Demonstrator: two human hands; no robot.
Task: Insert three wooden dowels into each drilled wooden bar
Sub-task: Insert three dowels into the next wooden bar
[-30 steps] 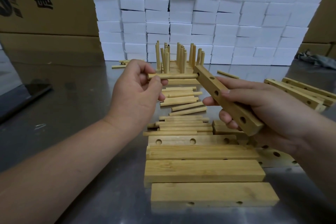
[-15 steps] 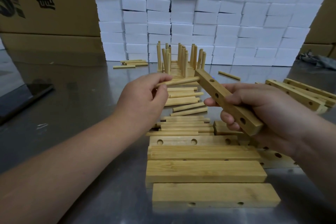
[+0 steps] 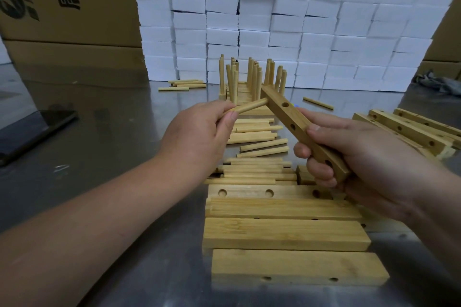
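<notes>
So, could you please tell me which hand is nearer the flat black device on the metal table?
Left. The left hand, pinching a round wooden dowel, is right of the flat black device; the right hand, gripping the drilled wooden bar, is farther right.

The left grip (image 3: 199, 132) pinches a dowel (image 3: 250, 107) whose far end meets the side of a drilled bar (image 3: 280, 110), held tilted above the table (image 3: 112, 137) by the right grip (image 3: 354, 154). Loose dowels (image 3: 254, 137) and flat bars (image 3: 284, 234) lie beneath.
</notes>
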